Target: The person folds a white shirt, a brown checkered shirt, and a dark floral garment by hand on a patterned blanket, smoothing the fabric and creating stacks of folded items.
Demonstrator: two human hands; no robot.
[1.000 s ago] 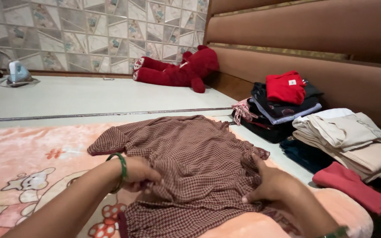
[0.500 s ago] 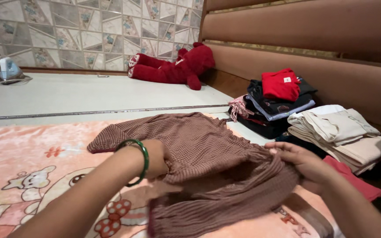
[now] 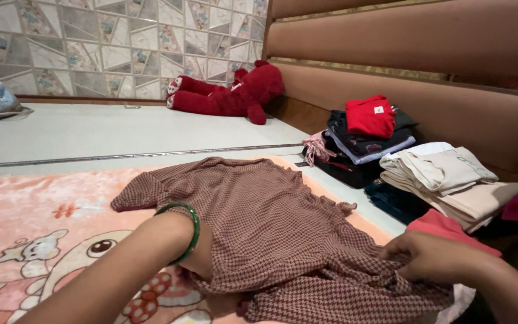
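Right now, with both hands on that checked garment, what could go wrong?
1. The left hand is hidden under the brown checked garment, so its grip cannot be checked; the cloth may bunch there.
2. The right hand pinches the hem close to the edge of the pink blanket; the hem could slide off that edge.
3. The folded beige stack and a red cloth lie near that hand; a wide sweep might knock them.

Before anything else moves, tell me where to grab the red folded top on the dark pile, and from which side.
Take the red folded top by its near, lower edge, coming from above and the front. It lies flat on top of the dark clothes stack, uncovered, with the padded brown wall close behind, so an approach from the back looks cramped.
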